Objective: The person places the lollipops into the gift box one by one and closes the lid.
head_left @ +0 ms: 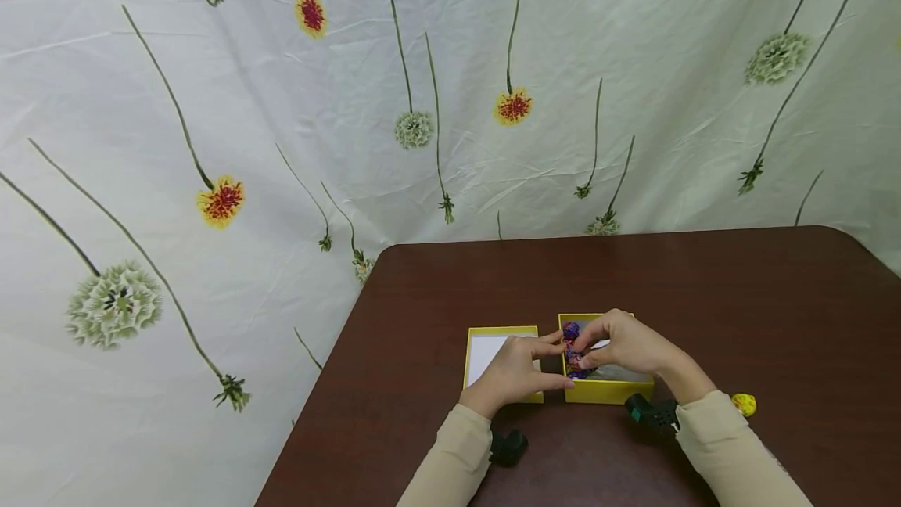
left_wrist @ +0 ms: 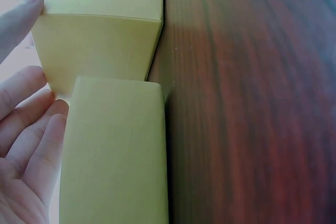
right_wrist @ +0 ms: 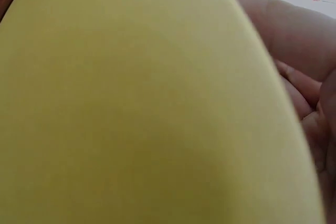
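Observation:
A yellow open box [head_left: 608, 392] with a pale inside stands on the brown table. Along its left wall lie several small purple and red balls [head_left: 571, 330] that look like wrapped candies. My right hand [head_left: 626, 344] reaches in from above, and its thumb and fingers pinch one of them, partly hidden. With fingers and thumb extended, my left hand [head_left: 517, 366] touches the box's left side and near left corner. Under that hand lies a second yellow box part [head_left: 501, 330], white inside, perhaps the lid. In the right wrist view a yellow wall [right_wrist: 131, 87] covers most of the right hand.
A yellow wrapped ball [head_left: 744, 404] lies on the table beside the right sleeve. The brown table [head_left: 669, 272] reaches back to a white flowered cloth [head_left: 457, 163]. Black wrist cameras sit under both wrists, the right one close to the box's front corner.

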Tool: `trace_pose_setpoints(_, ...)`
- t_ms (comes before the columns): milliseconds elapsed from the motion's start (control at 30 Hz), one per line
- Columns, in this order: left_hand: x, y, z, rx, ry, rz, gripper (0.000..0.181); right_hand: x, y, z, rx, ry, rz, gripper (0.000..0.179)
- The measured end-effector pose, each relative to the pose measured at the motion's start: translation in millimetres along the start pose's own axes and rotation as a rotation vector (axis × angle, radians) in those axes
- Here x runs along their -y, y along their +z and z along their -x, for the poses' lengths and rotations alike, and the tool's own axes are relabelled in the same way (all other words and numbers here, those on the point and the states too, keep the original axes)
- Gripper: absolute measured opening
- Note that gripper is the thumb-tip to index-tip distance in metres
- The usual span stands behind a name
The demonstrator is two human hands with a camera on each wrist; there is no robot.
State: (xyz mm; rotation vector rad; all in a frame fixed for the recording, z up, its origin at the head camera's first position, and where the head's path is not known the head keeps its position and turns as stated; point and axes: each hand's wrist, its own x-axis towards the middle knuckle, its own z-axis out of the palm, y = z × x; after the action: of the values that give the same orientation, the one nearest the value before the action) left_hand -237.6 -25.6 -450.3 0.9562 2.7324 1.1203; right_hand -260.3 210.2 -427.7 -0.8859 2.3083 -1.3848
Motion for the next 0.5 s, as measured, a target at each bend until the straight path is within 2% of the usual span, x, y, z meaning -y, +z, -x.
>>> trace_pose_setpoints(500, 0.2, 0.2, -0.8, 0.006, 0.000, 0.008, 0.054, 2.0, 1.6, -0.5, -0.024, 0.009, 0.005, 0.011)
